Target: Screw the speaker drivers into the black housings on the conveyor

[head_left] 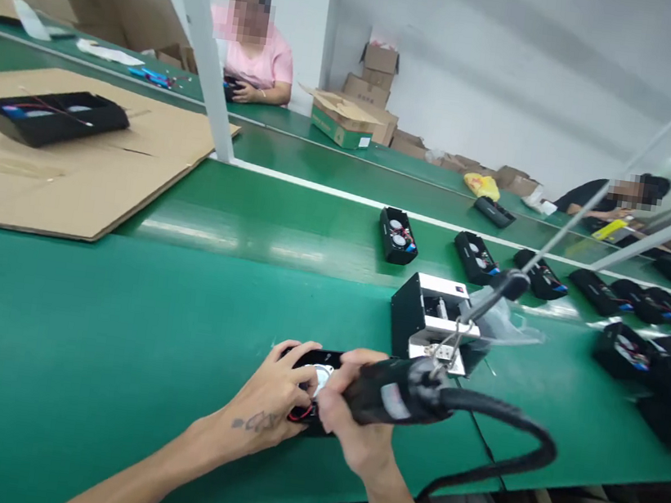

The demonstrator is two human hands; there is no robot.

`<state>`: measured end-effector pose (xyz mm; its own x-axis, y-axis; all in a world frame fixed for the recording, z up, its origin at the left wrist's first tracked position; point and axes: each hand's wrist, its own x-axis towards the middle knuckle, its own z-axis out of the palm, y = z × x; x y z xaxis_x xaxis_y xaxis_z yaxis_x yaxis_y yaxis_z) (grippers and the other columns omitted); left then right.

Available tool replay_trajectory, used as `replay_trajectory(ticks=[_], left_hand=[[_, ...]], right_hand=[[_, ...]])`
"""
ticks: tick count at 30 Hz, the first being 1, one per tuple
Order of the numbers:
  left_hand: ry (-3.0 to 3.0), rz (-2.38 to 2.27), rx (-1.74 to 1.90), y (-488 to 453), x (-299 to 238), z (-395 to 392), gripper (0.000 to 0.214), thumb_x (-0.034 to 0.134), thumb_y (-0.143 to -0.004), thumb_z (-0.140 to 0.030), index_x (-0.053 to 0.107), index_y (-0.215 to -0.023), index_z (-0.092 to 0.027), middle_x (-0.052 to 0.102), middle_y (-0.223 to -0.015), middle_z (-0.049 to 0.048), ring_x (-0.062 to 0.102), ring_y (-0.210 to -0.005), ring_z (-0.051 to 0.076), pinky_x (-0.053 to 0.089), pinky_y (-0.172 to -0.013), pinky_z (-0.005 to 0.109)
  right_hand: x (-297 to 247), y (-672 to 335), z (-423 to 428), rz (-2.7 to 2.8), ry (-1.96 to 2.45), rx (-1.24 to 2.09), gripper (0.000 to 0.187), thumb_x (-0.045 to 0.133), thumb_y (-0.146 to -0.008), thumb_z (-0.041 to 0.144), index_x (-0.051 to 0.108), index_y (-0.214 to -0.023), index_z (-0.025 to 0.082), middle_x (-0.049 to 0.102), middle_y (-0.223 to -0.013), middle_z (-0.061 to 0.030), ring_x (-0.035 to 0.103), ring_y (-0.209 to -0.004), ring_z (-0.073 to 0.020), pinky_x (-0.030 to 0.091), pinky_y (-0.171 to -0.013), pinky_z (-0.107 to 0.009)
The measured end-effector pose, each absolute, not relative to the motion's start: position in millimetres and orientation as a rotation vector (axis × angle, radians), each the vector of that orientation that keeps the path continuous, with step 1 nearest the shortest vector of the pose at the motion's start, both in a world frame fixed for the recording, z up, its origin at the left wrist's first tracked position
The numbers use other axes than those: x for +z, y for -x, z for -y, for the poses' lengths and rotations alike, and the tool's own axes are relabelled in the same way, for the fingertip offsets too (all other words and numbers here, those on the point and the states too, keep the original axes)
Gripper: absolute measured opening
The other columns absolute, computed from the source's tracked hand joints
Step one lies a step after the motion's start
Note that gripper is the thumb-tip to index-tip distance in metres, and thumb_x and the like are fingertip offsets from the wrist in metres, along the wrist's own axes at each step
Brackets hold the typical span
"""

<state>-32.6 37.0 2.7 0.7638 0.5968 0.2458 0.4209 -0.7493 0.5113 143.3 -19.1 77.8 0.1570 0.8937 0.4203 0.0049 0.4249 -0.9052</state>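
My left hand curls around a small black housing with a white round part and red wires, holding it on the green table. My right hand grips a black powered screwdriver, its tip pointing down into the housing. A thick black cable runs from the tool to the right, and a suspension line goes up from it.
A black and white screw feeder box stands just behind the tool. Several black housings lie along the belt to the right. A cardboard sheet with a black tray lies at left. Two other people sit at the far side.
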Motion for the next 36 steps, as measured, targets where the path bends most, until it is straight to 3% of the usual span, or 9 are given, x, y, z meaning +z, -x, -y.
replay_trajectory(ticks=[3, 6, 9, 15, 19, 25, 30, 36], left_hand=[[-2.563, -0.774, 0.505, 51, 8, -41, 0.019, 0.094, -0.074, -0.029, 0.076, -0.077, -0.026, 0.071, -0.103, 0.0003, 0.048, -0.149, 0.036, 0.028, -0.127, 0.057], [-2.599, -0.855, 0.511, 71, 17, -45, 0.032, 0.097, -0.073, -0.039, 0.073, -0.088, -0.024, 0.069, -0.117, 0.0033, 0.045, -0.153, 0.039, 0.027, -0.131, 0.063], [-2.631, -0.895, 0.575, 76, 31, -44, 0.048, 0.092, -0.077, -0.057, 0.068, -0.102, -0.023, 0.069, -0.122, 0.0071, 0.042, -0.155, 0.042, 0.026, -0.131, 0.069], [-2.710, -0.740, 0.561, 32, 47, -24, 0.047, 0.081, -0.091, -0.059, 0.066, -0.119, -0.025, 0.077, -0.109, 0.0047, 0.046, -0.155, 0.043, 0.020, -0.131, 0.077], [-2.798, -0.755, 0.465, 8, 38, -13, 0.045, 0.081, -0.090, -0.061, 0.068, -0.111, -0.022, 0.079, -0.096, 0.0042, 0.051, -0.151, 0.043, 0.022, -0.131, 0.076], [-2.893, -0.782, 0.395, 2, 28, -14, 0.017, 0.078, -0.098, -0.033, 0.065, -0.102, -0.022, 0.080, -0.084, 0.0025, 0.054, -0.150, 0.038, 0.027, -0.129, 0.074], [-2.888, -0.750, 0.430, 3, 24, -16, 0.016, 0.076, -0.099, -0.033, 0.064, -0.102, -0.022, 0.083, -0.093, 0.0044, 0.062, -0.142, 0.034, 0.024, -0.130, 0.071], [-2.881, -0.746, 0.446, 4, 21, -15, 0.014, 0.073, -0.100, -0.032, 0.063, -0.104, -0.023, 0.080, -0.081, 0.0021, 0.063, -0.138, 0.032, 0.023, -0.130, 0.070]], right_hand=[[106, -190, 12, 0.942, 0.829, 0.598, 0.039, 0.071, -0.098, 0.027, 0.052, -0.131, 0.032, 0.052, -0.059, 0.0141, 0.045, -0.042, -0.0094, 0.044, -0.045, -0.023], [122, -253, 0, 0.781, 1.035, 0.152, 0.050, 0.083, -0.088, 0.026, 0.057, -0.131, 0.024, 0.060, -0.058, 0.0121, 0.051, -0.046, -0.0108, 0.050, -0.056, -0.028], [115, -297, -12, 0.760, 1.193, 0.016, 0.046, 0.085, -0.086, 0.035, 0.059, -0.121, 0.022, 0.062, -0.058, 0.0109, 0.054, -0.046, -0.0126, 0.050, -0.059, -0.032], [98, -309, -22, 0.886, 1.282, 0.195, 0.045, 0.088, -0.082, 0.042, 0.058, -0.107, 0.021, 0.061, -0.057, 0.0104, 0.053, -0.042, -0.0121, 0.045, -0.051, -0.029], [103, -295, -4, 0.926, 1.253, 0.445, 0.046, 0.089, -0.083, 0.038, 0.060, -0.114, 0.021, 0.057, -0.057, 0.0113, 0.050, -0.042, -0.0112, 0.043, -0.047, -0.027], [109, -235, 36, 0.878, 0.934, 0.645, 0.034, 0.074, -0.095, 0.023, 0.058, -0.125, 0.028, 0.051, -0.058, 0.0122, 0.044, -0.041, -0.0085, 0.041, -0.043, -0.024], [96, -195, 42, 0.916, 0.843, 0.717, 0.032, 0.064, -0.101, 0.020, 0.056, -0.130, 0.031, 0.051, -0.062, 0.0112, 0.045, -0.043, -0.0086, 0.043, -0.044, -0.024], [84, -183, 33, 0.961, 0.866, 0.752, 0.026, 0.063, -0.104, 0.022, 0.055, -0.126, 0.032, 0.052, -0.067, 0.0112, 0.049, -0.044, -0.0085, 0.046, -0.046, -0.024]])
